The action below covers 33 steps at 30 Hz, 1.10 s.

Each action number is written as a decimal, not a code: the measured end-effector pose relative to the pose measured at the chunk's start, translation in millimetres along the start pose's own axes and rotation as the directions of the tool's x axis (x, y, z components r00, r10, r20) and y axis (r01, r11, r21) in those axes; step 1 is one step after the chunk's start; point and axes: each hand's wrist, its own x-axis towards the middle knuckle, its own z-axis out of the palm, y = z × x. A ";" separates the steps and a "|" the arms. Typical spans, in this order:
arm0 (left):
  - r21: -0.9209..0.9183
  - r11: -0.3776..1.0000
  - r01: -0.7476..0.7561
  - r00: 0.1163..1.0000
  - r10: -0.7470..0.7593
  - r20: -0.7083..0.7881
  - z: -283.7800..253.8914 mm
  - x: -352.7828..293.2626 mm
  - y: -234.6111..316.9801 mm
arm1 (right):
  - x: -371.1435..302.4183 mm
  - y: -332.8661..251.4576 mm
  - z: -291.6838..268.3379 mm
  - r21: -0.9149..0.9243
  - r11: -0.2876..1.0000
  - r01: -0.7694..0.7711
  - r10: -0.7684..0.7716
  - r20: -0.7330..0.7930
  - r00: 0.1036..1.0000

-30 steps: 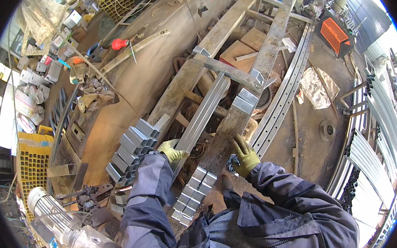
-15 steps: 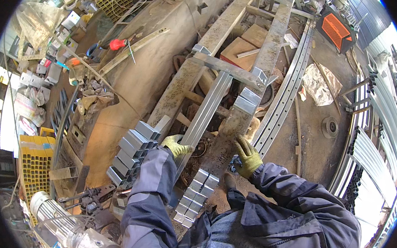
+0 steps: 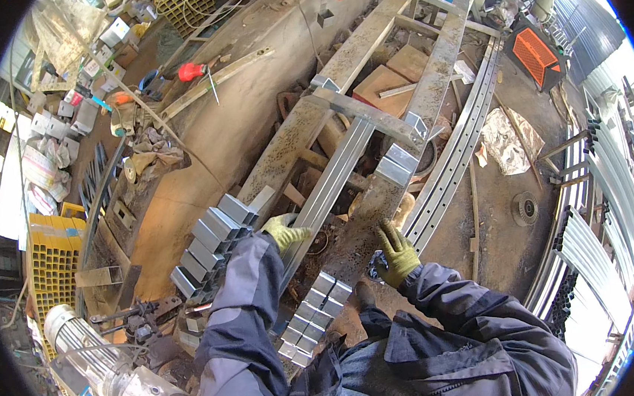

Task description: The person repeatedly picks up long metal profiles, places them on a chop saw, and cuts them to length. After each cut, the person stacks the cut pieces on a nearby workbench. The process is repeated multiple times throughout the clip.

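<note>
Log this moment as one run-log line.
left hand on long steel channel | right hand flat on rusty frame rail | cut tube pieces beside

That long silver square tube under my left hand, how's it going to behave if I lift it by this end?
The long square tube looks like stiff metal, so it probably won't sag. Lifted by the left hand at one end, it would likely feel lever-heavy. Flat sides suggest it will slide, not roll.

My left hand (image 3: 287, 232), right hand (image 3: 396, 253): yellow-green knit gloves. Dark navy jacket sleeves, creased; grey trousers beneath.
</note>
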 end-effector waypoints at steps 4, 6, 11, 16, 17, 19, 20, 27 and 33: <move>-0.052 0.999 0.013 1.000 -0.013 -0.002 5.6 8.2 -3.2 | 0.8 -1.7 -1.7 0.024 1.000 0.008 -0.008 -0.009 1.000; 0.068 0.998 0.001 0.998 0.004 -0.068 6.4 14.5 -1.9 | 3.1 -2.6 -1.3 0.032 0.999 0.020 -0.018 -0.042 0.999; -0.080 0.996 0.036 0.999 -0.035 0.006 5.0 9.4 -0.6 | 3.2 -9.5 2.5 0.003 1.000 0.012 -0.011 -0.101 0.995; 0.012 1.000 0.016 1.000 -0.016 0.010 10.5 7.4 -3.2 | 3.2 -8.0 -1.7 0.001 1.000 0.022 -0.022 -0.072 0.997; 0.027 0.999 0.037 0.999 -0.036 -0.028 12.4 8.3 -4.1 | 2.4 -7.8 -2.6 0.006 0.999 0.033 -0.032 -0.073 0.997; 0.049 0.999 0.008 0.999 -0.007 -0.034 11.9 7.5 -7.4 | 2.6 -5.5 -3.4 0.021 0.999 0.042 -0.040 -0.080 0.996; 0.054 0.998 0.009 0.999 -0.007 -0.048 12.7 7.9 -8.5 | 1.5 -4.8 -2.6 0.028 0.999 0.042 -0.039 -0.080 0.996; 0.132 0.987 -0.096 0.994 0.102 -0.041 5.0 32.5 -5.7 | -0.1 1.6 13.1 -0.034 0.999 0.024 -0.027 -0.103 0.994; -0.193 0.936 -0.295 0.940 0.248 -0.234 24.4 6.3 -13.9 | 1.7 -2.9 8.0 -0.045 0.999 0.024 -0.028 -0.103 0.994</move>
